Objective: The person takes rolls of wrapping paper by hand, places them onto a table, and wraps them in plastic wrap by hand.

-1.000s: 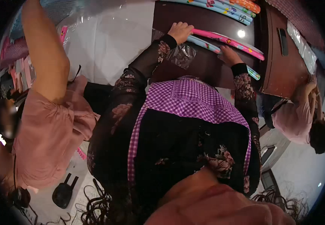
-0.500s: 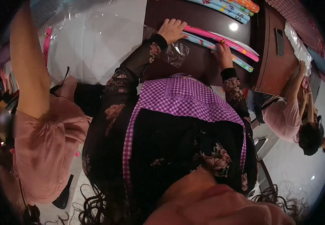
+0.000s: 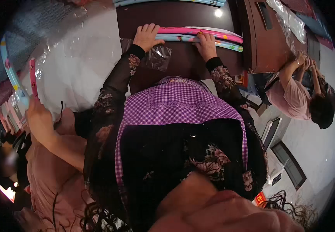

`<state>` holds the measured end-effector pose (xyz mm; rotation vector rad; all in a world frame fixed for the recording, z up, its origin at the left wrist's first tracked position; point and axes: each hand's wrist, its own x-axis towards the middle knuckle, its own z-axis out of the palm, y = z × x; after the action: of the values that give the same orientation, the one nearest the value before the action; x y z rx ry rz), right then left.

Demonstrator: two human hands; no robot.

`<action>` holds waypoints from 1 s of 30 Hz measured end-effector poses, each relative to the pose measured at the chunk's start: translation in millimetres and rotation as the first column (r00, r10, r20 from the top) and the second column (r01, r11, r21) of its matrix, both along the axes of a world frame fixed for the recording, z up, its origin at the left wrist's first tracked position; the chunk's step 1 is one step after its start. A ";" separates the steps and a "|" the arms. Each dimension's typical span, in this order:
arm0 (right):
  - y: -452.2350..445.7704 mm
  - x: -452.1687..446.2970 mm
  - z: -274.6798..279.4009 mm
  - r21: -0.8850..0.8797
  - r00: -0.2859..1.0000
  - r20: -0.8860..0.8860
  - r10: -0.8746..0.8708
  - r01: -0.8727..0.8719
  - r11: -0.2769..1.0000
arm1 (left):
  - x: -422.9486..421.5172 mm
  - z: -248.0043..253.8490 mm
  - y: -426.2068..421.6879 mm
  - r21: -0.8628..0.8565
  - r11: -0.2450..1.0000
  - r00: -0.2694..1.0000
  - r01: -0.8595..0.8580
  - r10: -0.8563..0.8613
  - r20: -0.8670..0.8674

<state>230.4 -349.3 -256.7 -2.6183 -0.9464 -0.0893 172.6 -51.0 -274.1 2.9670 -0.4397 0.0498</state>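
Note:
A long pink printed roll [image 3: 229, 36] lies on the dark tabletop beside a light blue printed roll [image 3: 229, 46]. My left hand [image 3: 146, 38] is closed round their left ends, the thumb below and the fingers above, covering the tips. Near the middle of the pair, my right hand [image 3: 206, 46] curls its fingers over the light blue roll. A crumpled clear plastic bag [image 3: 159, 58] lies just below my left hand. Whether the rolls are paper or plastic film, I cannot tell.
More light blue rolls [image 3: 171, 3] lie along the table's far side. A phone [image 3: 264, 15] rests on the brown surface to the right. At left, a co-worker's hand [image 3: 37, 118] is at a pink strip and a light blue roll, beside clear plastic sheeting [image 3: 82, 58]. Other people stand at right.
The view has shifted, so the table and my hands appear further left. My hands keep their places on the rolls. The left co-worker's raised arm has come down, now near a light blue roll.

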 end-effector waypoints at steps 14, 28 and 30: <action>40.2 14.4 36.5 -0.101 0.977 0.043 0.208 -0.203 0.974 | -7.9 -10.6 9.5 0.021 1.000 0.991 0.008 -0.011 0.133; 101.3 11.2 -7.7 -0.082 0.930 -0.080 0.359 -0.365 0.927 | 3.5 -17.3 18.6 -0.339 0.927 0.939 -0.162 0.250 0.235; 99.7 11.5 -6.7 -0.086 0.934 -0.100 0.342 -0.351 0.933 | 11.7 -23.5 30.2 -0.758 0.592 0.788 -0.273 0.590 0.177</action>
<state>242.0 -249.5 -263.5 -2.4758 -1.3988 0.1607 184.3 -20.7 -297.5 2.1811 0.2787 0.7455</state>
